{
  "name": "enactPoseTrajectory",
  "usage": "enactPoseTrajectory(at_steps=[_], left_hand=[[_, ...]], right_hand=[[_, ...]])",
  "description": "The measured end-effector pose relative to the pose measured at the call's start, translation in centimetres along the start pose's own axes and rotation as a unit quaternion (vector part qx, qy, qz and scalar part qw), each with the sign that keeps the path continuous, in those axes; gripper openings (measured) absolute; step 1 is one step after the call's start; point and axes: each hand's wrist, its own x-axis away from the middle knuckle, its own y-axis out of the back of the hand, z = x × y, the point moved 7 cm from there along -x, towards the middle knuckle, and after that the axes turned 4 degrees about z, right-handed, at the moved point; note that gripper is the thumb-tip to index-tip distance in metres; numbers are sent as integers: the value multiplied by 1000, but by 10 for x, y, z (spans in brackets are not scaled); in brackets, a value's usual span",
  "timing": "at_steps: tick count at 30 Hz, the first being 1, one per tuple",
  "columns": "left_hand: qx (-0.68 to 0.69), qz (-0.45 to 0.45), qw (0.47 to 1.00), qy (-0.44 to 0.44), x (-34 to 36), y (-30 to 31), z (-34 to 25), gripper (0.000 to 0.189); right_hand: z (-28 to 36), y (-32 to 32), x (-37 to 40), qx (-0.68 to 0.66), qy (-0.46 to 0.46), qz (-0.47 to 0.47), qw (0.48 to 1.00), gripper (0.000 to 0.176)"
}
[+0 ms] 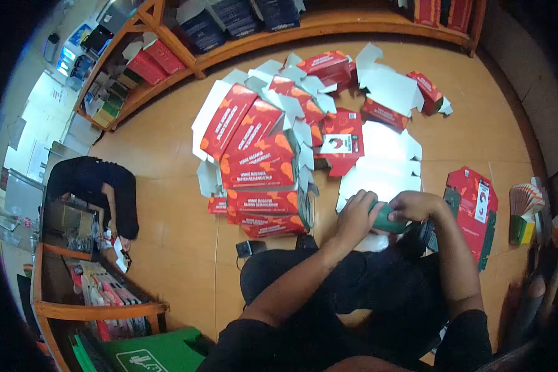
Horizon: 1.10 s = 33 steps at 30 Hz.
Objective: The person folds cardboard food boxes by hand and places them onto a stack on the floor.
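In the head view, the person sits on the wooden floor (167, 248) with both forearms reaching forward over dark-clothed legs. The left hand (356, 217) and the right hand (415, 206) meet on a dark green rounded object (387, 218). Each hand is curled around one end of it, and the fingers cover most of it, so I cannot tell what it is made of. It is held just above the lap, close to the body, probably because both hands can press on it there with bent, steady arms.

Just ahead of the hands lie white unfolded cardboard blanks (381, 167), plain side up and overlapping one another. To their left is a fanned stack of flat red printed cartons (254, 155). The stack is staggered so an edge of each carton shows, which likely makes them easy to lift off one at a time. Both piles are near the knees. A single flat red carton with a white label (474, 201) lies beside the right arm, apart from the piles. A small fanned bundle of cards (526, 199) stands beyond it.

A small black device (245, 249) rests on the floor by the left knee. Wooden shelves holding dark and red boxes (229, 53) curve along the far side. At the left edge another person in black clothing (99, 186) bends over a low rack, well apart from the seated person.
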Motion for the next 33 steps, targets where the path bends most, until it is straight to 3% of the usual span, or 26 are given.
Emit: enactPoseTrajectory(at_steps=[2,5,7,12,17,21,24,30,33], left_hand=[[12,-23,998,59,-3,4,9,20],[5,-76,994,73,-4,10,10,20],[-17,-74,994,73,-1,8,7,21],[-65,-11,998,8,-3,2,-3,21],[-74,-15,996,-46,-5,2,-4,21],[-41,-79,995,51,-5,11,7,18],[-20,-50,998,-37,-9,13,-2,17],[-2,40,996,-77,-11,7,-13,14],[16,25,997,-71,-9,5,-11,14]], right_hand=[[0,1,2,-39,-18,28,999,32],[-8,-3,2,-112,-25,30,993,32],[-5,-4,0,-84,-29,30,996,30],[0,-3,-3,-37,-9,23,999,29],[2,-2,-1,-50,6,14,999,26],[1,-6,1,-129,-10,48,990,30],[4,-5,1,-100,-5,34,994,31],[-1,-3,-2,-5,11,-2,1000,32],[1,0,-1,-17,9,0,1000,32]])
